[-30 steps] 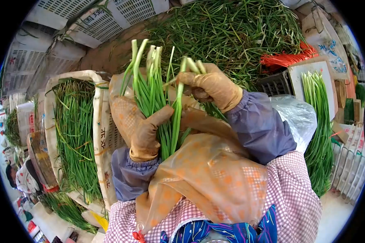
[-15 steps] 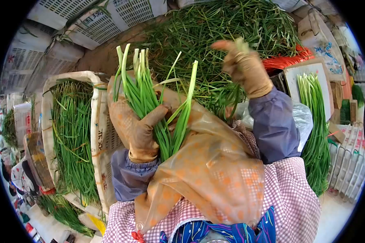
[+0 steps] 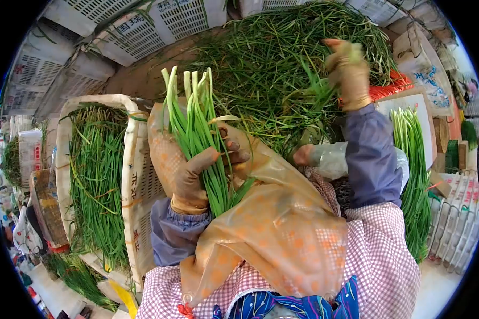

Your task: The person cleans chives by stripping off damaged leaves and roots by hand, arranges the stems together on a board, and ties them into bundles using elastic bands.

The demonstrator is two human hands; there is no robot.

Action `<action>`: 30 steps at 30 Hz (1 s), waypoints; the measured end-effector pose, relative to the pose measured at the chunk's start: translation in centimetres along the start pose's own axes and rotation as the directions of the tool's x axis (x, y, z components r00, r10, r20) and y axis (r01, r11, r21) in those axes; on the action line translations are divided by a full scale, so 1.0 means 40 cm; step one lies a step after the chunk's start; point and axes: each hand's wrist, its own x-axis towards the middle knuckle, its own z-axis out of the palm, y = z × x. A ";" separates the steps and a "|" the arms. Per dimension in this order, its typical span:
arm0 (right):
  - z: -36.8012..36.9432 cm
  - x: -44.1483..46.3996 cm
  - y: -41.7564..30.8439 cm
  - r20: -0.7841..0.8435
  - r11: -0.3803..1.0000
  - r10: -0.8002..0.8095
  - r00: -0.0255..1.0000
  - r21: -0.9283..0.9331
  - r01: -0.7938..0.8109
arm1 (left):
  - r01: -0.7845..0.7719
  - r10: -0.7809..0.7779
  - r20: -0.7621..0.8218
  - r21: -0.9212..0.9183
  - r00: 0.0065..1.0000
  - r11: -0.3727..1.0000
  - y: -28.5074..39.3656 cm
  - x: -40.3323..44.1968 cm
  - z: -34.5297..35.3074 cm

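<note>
1. One bunch of green stalks lay in your left hand, just above the apron; your thumb crossed its front and your fingertips showed at its far side, closed around it.
2. Its long axis ran away from your body, pale ends outward and a little to the left, leafy ends down toward your lap.
3. Your left hand was the nearer one, touching it. From your right hand, the bunch lay well apart, to the left and back toward you.
4. Your right hand was raised over the right part of the loose leaves. It was blurred, with green strands beside it, so whether it was spread or pinching them could not be told.
5. Half a second earlier, your right hand was lower and closer to the bunch; it had since gone outward and right.
6. The thick stalk that had leaned apart on the bunch's right no longer stood out there, and the pale ends sat closer together. Your left hand had hardly shifted.
</note>
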 end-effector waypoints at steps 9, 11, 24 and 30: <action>0.274 -0.229 -0.081 0.619 0.863 0.283 0.733 0.170 -0.476 | 0.087 -0.087 -0.001 0.060 0.996 0.994 -0.011 0.002 -0.009; 0.244 -0.207 -0.056 0.539 0.879 0.404 0.740 -0.004 -0.477 | 0.026 -0.026 -0.017 0.019 1.000 0.999 -0.007 0.003 -0.010; 0.028 -0.067 0.135 0.112 0.761 -0.353 0.929 -0.543 0.355 | 0.040 -0.040 0.003 -0.111 0.999 0.993 -0.011 0.007 -0.001; 0.178 -0.224 -0.073 0.326 0.978 -0.208 0.922 0.048 0.203 | 0.068 -0.070 -0.037 -0.040 0.997 0.997 -0.018 0.017 0.004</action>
